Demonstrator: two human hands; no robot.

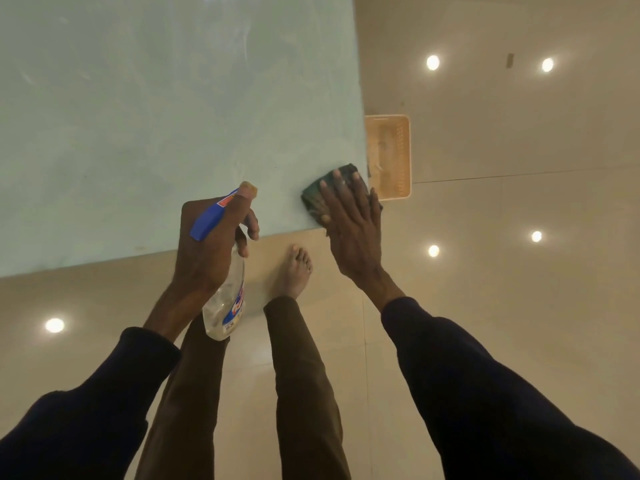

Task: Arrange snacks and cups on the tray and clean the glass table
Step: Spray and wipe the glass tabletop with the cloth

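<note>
The glass table [138, 116] fills the upper left, its surface pale green and streaky. My right hand [349, 230] lies flat, fingers spread, pressing a dark green cloth [313, 199] onto the table's near right corner. My left hand [207, 247] grips a clear spray bottle [227, 306] with a blue trigger head [211, 216], held over the table's near edge with the nozzle pointing out over the glass. No snacks or cups are in view.
A peach plastic basket tray [398, 154] sits on the floor just beyond the table's right edge. Glossy beige floor tiles [485, 306] reflect several ceiling lights. My legs and a bare foot [294, 271] stand close to the table's near edge.
</note>
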